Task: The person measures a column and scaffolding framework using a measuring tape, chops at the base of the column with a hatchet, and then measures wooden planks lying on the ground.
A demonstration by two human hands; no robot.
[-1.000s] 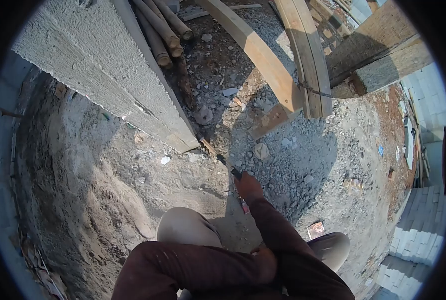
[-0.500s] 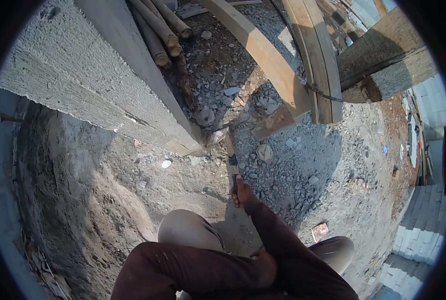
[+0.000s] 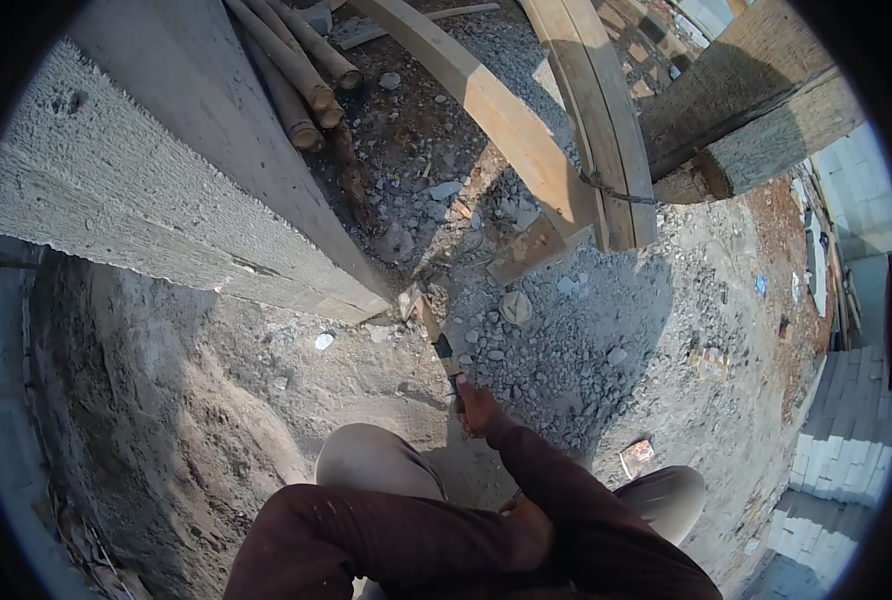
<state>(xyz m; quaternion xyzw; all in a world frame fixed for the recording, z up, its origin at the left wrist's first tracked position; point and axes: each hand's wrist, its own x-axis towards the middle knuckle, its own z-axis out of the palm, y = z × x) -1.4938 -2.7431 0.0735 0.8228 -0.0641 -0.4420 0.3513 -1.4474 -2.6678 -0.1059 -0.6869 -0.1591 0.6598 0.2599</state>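
Observation:
My right hand (image 3: 478, 408) is closed around the handle of a narrow hand tool (image 3: 442, 348) with dark and tan sections. Its far end reaches the foot of a rough concrete column (image 3: 196, 210), where loose rubble lies; I cannot make out the tool's kind. My left hand (image 3: 529, 530) lies across my lap, tucked against my right forearm. Most of its fingers are hidden.
A curved-looking timber plank (image 3: 486, 90) and paired beams (image 3: 601, 130) slant down to the rubble ahead. Round poles (image 3: 291, 75) lie behind the column. A broken brick (image 3: 638, 458) sits right of my arm, and grey blocks (image 3: 846, 420) are stacked far right.
The tool has tilted, its far end swinging left towards the column's foot. My right hand has drawn slightly down and left, and the view has shifted a little. My left hand stays in place.

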